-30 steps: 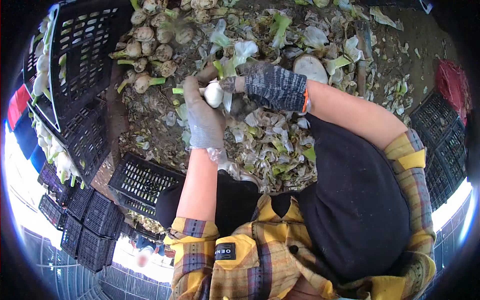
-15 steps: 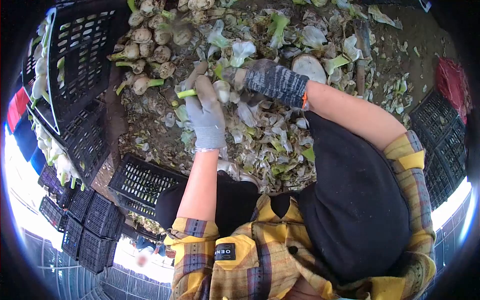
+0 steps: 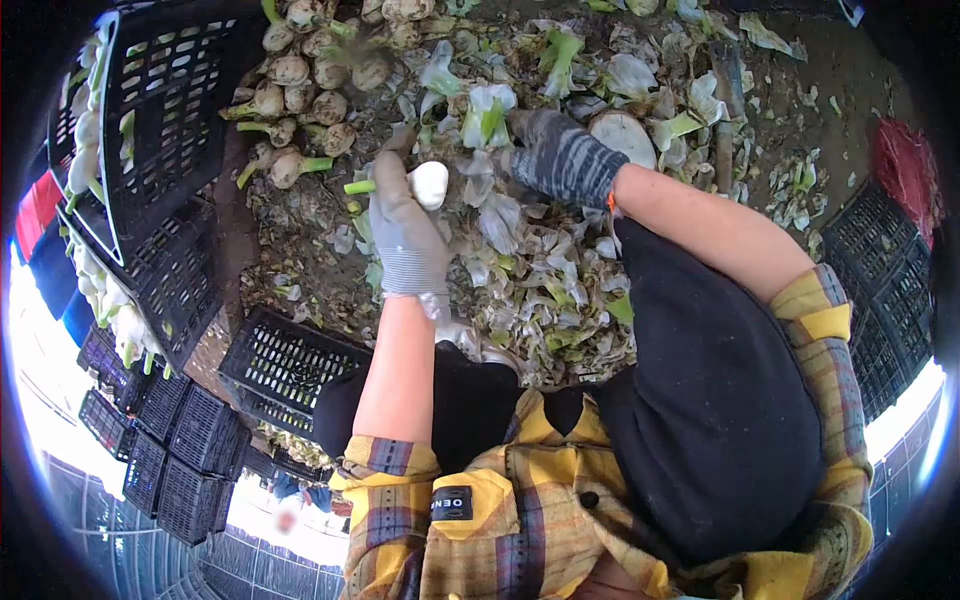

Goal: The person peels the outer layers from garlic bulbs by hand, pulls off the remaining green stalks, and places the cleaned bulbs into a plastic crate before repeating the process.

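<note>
My left hand [image 3: 402, 205], in a pale grey glove, is closed around a garlic bulb [image 3: 429, 185]. The bulb's white, smooth head shows on the right of the fingers and its cut green stem [image 3: 359, 187] pokes out on the left. To the right, my right hand [image 3: 565, 155] wears a dark knitted glove; its thumb and fingers are apart and slightly blurred, with no held thing visible. Papery garlic skin [image 3: 479, 176] is just left of its thumb. A white and green peeled leaf [image 3: 487, 117] lies beyond, close to the fingertips.
Untrimmed garlic bulbs [image 3: 288, 70] are piled at the upper left. A black crate [image 3: 165, 90] with white bulbs along its side stands at the left, another crate [image 3: 285, 360] below. Skins [image 3: 560, 280] litter the ground. A round pale block [image 3: 622, 138] sits beside my right hand.
My right hand has moved right, away from the bulb. The bulb, still in my left hand, now looks whiter and smoother. A green strip shows on the peeled leaf beyond.
</note>
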Motion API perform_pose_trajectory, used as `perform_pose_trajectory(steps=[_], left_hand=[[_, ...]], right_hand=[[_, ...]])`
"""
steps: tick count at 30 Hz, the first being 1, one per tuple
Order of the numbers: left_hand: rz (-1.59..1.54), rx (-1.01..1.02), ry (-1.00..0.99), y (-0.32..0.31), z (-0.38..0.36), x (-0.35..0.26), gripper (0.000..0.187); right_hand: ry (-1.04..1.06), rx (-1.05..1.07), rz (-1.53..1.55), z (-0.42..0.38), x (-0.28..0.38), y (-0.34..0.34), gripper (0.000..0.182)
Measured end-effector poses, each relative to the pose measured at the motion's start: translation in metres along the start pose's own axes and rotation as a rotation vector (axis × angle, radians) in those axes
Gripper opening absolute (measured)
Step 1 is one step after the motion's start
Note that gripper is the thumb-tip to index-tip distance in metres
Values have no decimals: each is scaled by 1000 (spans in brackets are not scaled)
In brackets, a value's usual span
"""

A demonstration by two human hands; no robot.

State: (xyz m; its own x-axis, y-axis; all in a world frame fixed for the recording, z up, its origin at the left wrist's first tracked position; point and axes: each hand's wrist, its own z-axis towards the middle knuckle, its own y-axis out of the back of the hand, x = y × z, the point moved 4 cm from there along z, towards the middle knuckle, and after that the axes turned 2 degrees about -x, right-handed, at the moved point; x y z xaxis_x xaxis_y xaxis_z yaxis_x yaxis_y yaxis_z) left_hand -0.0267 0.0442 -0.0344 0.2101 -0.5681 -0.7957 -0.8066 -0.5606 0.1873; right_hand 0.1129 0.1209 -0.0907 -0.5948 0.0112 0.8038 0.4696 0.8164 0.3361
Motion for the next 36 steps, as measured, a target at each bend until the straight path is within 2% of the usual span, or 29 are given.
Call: perform_pose_trajectory(steps=[1,2,5,7,8,10,13,15,17,18,19,20,21,22,23,24,25,26,27,29,30,31,33,34,35,36], left_hand=[[37,-6,-21,2,2,0,39],[-348,-71,251,3,2,13,36],[-549,-84,382,0,0,11,36],[-608,-83,388,2,1,13,37],[-641,-75,389,2,3,15,37],[-464,-127,245,9,6,16,39],[-280,-138,106,3,4,-3,42],[-200,-96,169,-6,-8,-21,44],[134,31,-124,-14,-12,-25,46],[340,164,-292,-19,-18,-26,48],[-172,191,-142,-20,-17,-7,49],[108,240,-320,-19,-18,0,51],[390,276,-499,-27,-21,-10,53],[238,286,-461,-28,-19,-5,56],[90,296,-418,-29,-17,0,59],[-163,271,-253,-26,-14,7,64],[-144,260,-236,-24,-16,3,64],[-123,250,-216,-22,-19,-5,64],[-100,239,-192,-20,-20,-9,64],[-113,225,-88,-18,-16,-5,66],[-119,230,-73,-18,-16,-5,66],[-124,236,-60,-18,-15,-5,66],[-126,194,-69,-15,-10,0,59],[-128,179,-73,-14,-9,3,56],[-19,138,-24,-14,-12,-4,55],[88,116,23,-16,-20,-18,54]], right_hand=[[15,8,-35,-1,-1,-1,34],[28,16,-70,-3,-2,-1,35],[55,71,-361,-5,14,7,45],[90,47,-515,-6,21,12,49],[312,-233,-570,-13,29,15,59],[87,68,-495,-9,35,13,64],[53,163,18,-11,34,15,62],[8,322,544,-16,43,8,50],[-150,457,1103,-19,41,-8,42],[-244,509,1358,-21,35,-17,39],[60,408,1082,-12,25,-18,39],[306,233,793,-5,15,-19,40],[171,216,1010,-1,13,-12,43],[43,172,1234,1,12,-3,48],[-266,225,1644,6,11,4,47],[-112,218,1608,10,11,32,41],[39,201,1576,13,21,66,38],[-152,48,1634,-2,51,111,42],[-74,-204,1607,4,51,140,54],[327,-218,1703,-12,71,204,77],[549,-109,1604,-13,68,231,80],[424,-243,1643,-17,61,241,83],[451,-350,1424,-5,42,241,63],[234,-429,809,16,25,236,58],[395,-509,108,29,15,221,34],[509,-737,-571,40,0,204,18]])
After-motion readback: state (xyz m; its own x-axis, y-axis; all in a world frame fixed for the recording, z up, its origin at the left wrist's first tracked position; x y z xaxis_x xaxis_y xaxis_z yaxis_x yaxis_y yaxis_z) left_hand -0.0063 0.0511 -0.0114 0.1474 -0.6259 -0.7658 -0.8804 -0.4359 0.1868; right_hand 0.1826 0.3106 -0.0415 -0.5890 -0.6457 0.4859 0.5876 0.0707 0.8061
